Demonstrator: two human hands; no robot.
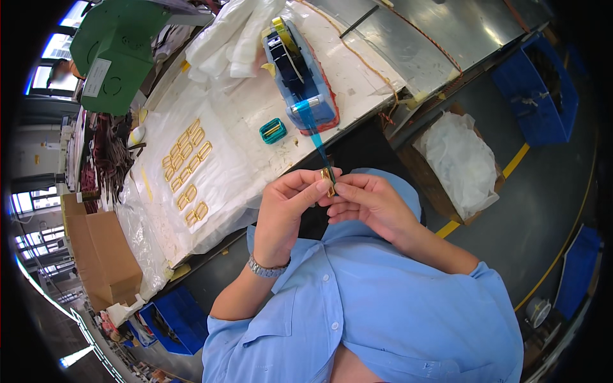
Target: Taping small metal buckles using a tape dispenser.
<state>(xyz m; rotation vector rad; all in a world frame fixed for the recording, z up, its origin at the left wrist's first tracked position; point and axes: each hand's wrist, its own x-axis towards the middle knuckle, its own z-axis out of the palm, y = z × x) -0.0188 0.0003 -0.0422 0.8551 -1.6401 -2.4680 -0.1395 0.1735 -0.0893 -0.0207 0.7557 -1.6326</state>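
Observation:
Close to my body, my left hand [285, 207] pinches a small gold buckle [327, 181] between thumb and fingers. My right hand [377, 203] grips the same buckle from the other side, its thumb and forefinger closed at the edge. A strip of blue tape [314, 131] runs taut from the blue tape dispenser [326, 96] down to the buckle. Fingers hide part of where tape and metal meet. On the table, left of the dispenser, lies a teal-wrapped piece [273, 131] with gold showing through. Further left, several gold buckles [193, 170] lie in rows on white sheeting.
White plastic wrapping [233, 38] is heaped behind the dispenser, near a green machine [118, 54]. A cardboard box [105, 255] stands past the table's left end. To my right, a carton lined with clear plastic [460, 163] sits on the floor, with a blue crate [536, 89] beyond.

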